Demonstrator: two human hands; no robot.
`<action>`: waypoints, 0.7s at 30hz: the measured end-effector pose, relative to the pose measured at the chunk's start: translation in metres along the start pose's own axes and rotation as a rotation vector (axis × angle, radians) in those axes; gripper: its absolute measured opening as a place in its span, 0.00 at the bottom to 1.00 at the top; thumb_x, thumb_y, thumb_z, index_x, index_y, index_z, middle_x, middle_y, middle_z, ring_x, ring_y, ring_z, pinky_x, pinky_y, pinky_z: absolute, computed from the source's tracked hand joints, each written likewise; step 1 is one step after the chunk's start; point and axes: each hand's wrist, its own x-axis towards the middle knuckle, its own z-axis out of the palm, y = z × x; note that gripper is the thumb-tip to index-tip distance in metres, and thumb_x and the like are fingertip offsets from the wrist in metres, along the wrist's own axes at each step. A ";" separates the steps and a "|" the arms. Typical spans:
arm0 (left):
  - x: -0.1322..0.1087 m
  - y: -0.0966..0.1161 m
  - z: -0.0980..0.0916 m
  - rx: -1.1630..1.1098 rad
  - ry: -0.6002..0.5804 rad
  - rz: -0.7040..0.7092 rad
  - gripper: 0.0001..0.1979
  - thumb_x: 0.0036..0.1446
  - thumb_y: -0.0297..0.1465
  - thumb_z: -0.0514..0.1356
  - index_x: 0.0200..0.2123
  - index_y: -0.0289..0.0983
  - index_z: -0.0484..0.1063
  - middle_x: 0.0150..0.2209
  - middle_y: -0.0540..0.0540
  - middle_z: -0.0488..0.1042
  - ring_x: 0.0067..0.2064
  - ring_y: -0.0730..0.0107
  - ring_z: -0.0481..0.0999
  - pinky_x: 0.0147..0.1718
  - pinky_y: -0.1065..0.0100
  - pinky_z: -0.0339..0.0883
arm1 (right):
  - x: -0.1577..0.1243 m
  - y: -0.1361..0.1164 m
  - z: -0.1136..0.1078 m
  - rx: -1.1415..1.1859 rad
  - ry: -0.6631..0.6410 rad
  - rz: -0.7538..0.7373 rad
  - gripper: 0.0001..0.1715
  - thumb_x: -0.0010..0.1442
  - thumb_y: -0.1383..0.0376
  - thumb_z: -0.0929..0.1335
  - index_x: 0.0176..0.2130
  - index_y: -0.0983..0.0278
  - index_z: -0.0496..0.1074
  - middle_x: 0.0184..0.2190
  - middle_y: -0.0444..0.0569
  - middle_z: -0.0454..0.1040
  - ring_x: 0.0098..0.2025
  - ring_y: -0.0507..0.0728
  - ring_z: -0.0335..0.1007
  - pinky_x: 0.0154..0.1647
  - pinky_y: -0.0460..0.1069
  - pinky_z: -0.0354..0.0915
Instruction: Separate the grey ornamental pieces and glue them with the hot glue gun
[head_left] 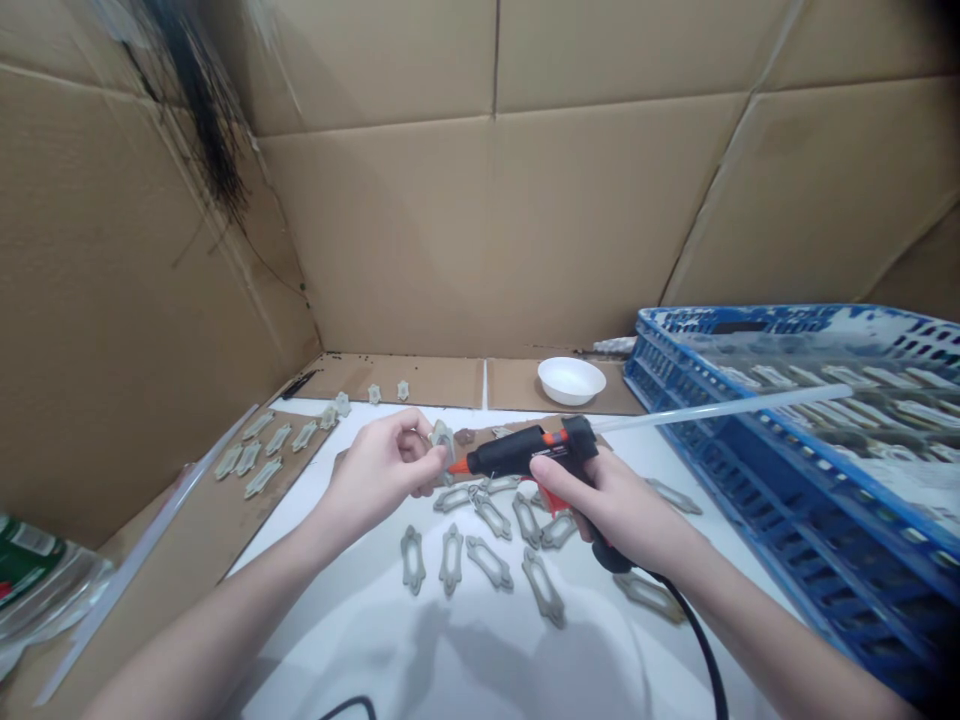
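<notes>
My left hand [390, 455] pinches a small grey ornamental piece [442, 436] between thumb and fingers, partly covered by them. My right hand [619, 500] is wrapped round a black glue gun [517, 452] with an orange nozzle and a red trigger. Its nozzle tip points left and meets or nearly meets the small piece; I cannot tell whether they touch. From the back of the gun a long translucent glue stick [720, 408] sticks out to the right. Below both hands, several grey openwork frames [489, 562] lie spread over the white work surface [337, 640].
To the right stands a blue plastic crate [720, 470] with rows of similar pieces. A white bowl [571, 381] sits at the back. More pieces [262, 478] lie on cardboard at left, beside a loose glue stick [142, 560] and a plastic bottle [45, 580]. Cardboard walls [390, 230] enclose the space.
</notes>
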 end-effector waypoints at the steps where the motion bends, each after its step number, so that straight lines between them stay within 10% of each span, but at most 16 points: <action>1: 0.000 0.000 0.000 0.018 -0.008 0.006 0.07 0.44 0.34 0.58 0.23 0.38 0.63 0.16 0.52 0.70 0.20 0.72 0.70 0.20 0.73 0.59 | 0.000 0.000 0.000 -0.003 0.014 -0.012 0.24 0.53 0.47 0.60 0.25 0.64 0.64 0.16 0.41 0.60 0.16 0.48 0.57 0.16 0.44 0.54; 21: 0.002 -0.001 0.000 0.128 -0.040 0.012 0.07 0.45 0.34 0.56 0.24 0.37 0.62 0.17 0.53 0.70 0.21 0.72 0.71 0.21 0.73 0.60 | -0.005 -0.006 -0.001 -0.024 0.004 -0.024 0.23 0.54 0.48 0.59 0.30 0.64 0.66 0.19 0.42 0.61 0.19 0.49 0.57 0.20 0.44 0.53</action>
